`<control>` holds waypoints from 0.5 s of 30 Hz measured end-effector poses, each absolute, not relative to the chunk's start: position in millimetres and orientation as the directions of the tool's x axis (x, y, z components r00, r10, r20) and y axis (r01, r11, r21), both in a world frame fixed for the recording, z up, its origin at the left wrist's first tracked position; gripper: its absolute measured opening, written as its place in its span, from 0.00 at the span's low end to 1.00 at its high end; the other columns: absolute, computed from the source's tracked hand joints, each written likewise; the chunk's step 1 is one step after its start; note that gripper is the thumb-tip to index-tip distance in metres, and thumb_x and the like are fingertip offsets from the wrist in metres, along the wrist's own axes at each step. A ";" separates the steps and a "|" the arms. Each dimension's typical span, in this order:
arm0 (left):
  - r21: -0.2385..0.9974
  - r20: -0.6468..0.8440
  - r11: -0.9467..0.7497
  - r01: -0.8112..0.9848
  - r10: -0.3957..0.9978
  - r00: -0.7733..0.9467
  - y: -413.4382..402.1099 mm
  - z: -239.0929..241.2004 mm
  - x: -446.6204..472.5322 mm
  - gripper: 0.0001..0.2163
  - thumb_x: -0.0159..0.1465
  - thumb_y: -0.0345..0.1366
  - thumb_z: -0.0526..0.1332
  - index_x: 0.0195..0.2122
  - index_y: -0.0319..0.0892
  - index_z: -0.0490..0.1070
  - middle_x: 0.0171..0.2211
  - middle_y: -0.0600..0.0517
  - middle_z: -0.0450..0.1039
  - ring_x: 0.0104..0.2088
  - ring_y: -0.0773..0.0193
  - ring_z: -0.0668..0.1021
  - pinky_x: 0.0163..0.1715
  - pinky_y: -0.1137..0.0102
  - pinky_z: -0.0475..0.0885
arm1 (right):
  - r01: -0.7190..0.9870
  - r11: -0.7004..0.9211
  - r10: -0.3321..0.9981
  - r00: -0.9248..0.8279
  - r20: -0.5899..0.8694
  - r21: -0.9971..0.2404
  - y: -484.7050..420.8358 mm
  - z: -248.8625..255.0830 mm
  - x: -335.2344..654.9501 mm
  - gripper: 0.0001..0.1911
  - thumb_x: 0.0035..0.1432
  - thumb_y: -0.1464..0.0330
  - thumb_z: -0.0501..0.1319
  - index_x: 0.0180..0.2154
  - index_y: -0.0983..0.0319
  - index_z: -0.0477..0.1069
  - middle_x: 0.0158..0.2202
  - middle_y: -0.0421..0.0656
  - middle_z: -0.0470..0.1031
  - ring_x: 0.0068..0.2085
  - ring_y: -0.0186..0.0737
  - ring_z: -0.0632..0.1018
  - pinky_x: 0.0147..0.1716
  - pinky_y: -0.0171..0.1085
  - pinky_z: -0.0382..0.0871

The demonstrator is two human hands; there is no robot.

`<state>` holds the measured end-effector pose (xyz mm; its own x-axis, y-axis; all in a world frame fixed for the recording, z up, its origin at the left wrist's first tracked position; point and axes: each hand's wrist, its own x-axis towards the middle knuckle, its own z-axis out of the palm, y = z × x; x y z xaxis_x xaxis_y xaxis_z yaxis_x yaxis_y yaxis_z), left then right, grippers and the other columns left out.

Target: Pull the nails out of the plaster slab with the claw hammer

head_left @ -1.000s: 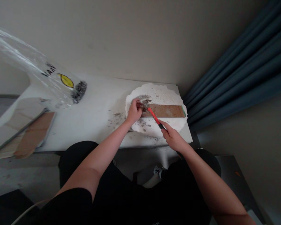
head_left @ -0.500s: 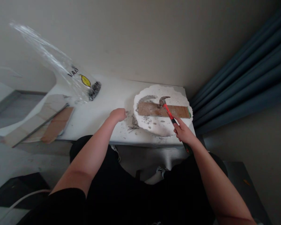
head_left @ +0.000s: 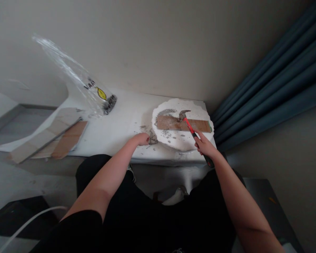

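Observation:
My right hand [head_left: 205, 146] grips the red and black handle of a claw hammer [head_left: 187, 123]. The hammer's steel head rests on a brown wooden strip [head_left: 200, 125] that lies across a white foam slab [head_left: 173, 140] on the white table [head_left: 116, 123]. My left hand [head_left: 142, 138] is on the table left of the slab, fingers curled down at a small pile of nails [head_left: 152, 137]. Whether it holds a nail is hidden. Grey nail heads and debris dot the left end of the strip.
A clear plastic bag [head_left: 94, 91] with a yellow label lies at the table's back left. Wood-coloured boards [head_left: 55, 138] lie on the table's left end. A dark blue curtain [head_left: 265, 80] hangs at the right. My legs in black sit below the table edge.
My left hand left the strip and came down to the nail pile left of the slab. The hammer shifted a little right and now rests on the strip. The camera view swung left.

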<state>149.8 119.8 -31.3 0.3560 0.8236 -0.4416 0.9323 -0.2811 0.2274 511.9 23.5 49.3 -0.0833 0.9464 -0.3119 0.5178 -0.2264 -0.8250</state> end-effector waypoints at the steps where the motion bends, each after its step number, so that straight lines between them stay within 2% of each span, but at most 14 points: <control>1: 0.217 -0.433 -0.274 0.937 0.833 0.344 120.8 -28.3 148.7 0.07 0.50 0.33 0.64 0.30 0.44 0.79 0.33 0.47 0.82 0.34 0.57 0.79 0.33 0.69 0.69 | 0.502 -0.236 0.944 -0.084 -0.318 -0.832 23.0 50.1 512.1 0.30 0.71 0.60 0.49 0.72 0.49 0.51 0.25 0.33 0.61 0.18 0.30 0.62 0.14 0.27 0.59; 4: 0.194 -0.389 -0.241 0.951 0.871 0.300 128.1 -15.6 142.9 0.05 0.51 0.33 0.63 0.28 0.44 0.77 0.34 0.45 0.82 0.35 0.54 0.80 0.34 0.67 0.69 | 0.507 -0.252 0.944 -0.059 -0.325 -0.824 23.9 55.9 509.6 0.31 0.72 0.60 0.48 0.73 0.49 0.49 0.26 0.33 0.62 0.18 0.30 0.62 0.14 0.28 0.59; 8: 0.212 -0.258 -0.171 0.962 0.940 0.224 147.2 6.0 134.4 0.05 0.54 0.34 0.62 0.31 0.45 0.76 0.37 0.45 0.82 0.39 0.53 0.80 0.35 0.67 0.69 | 0.627 -0.213 0.941 -0.075 -0.330 -0.749 32.1 66.6 506.2 0.32 0.71 0.62 0.50 0.73 0.49 0.51 0.25 0.34 0.61 0.19 0.32 0.64 0.14 0.28 0.61; 10: 0.348 -0.126 -0.165 0.923 0.967 0.220 156.6 15.0 137.8 0.04 0.54 0.35 0.63 0.31 0.44 0.75 0.35 0.46 0.81 0.37 0.55 0.80 0.35 0.67 0.69 | 0.652 -0.199 0.935 -0.098 -0.341 -0.732 34.3 66.9 507.4 0.32 0.70 0.62 0.50 0.73 0.50 0.51 0.25 0.35 0.61 0.20 0.33 0.65 0.14 0.28 0.61; 13: 0.588 0.043 -0.259 0.766 0.956 0.289 165.0 21.5 159.4 0.05 0.55 0.36 0.62 0.31 0.43 0.75 0.31 0.50 0.80 0.33 0.60 0.79 0.34 0.69 0.70 | 0.606 -0.208 0.933 -0.113 -0.342 -0.768 30.4 58.4 511.5 0.33 0.70 0.61 0.50 0.73 0.49 0.50 0.26 0.34 0.62 0.21 0.33 0.66 0.14 0.28 0.62; 15: 0.683 0.128 -0.311 0.661 0.942 0.310 167.3 20.8 181.8 0.06 0.57 0.39 0.62 0.32 0.43 0.75 0.30 0.51 0.79 0.32 0.61 0.78 0.34 0.69 0.71 | 0.554 -0.216 0.937 -0.115 -0.331 -0.804 25.6 51.8 513.7 0.33 0.71 0.61 0.49 0.74 0.48 0.48 0.26 0.34 0.61 0.20 0.32 0.64 0.14 0.28 0.61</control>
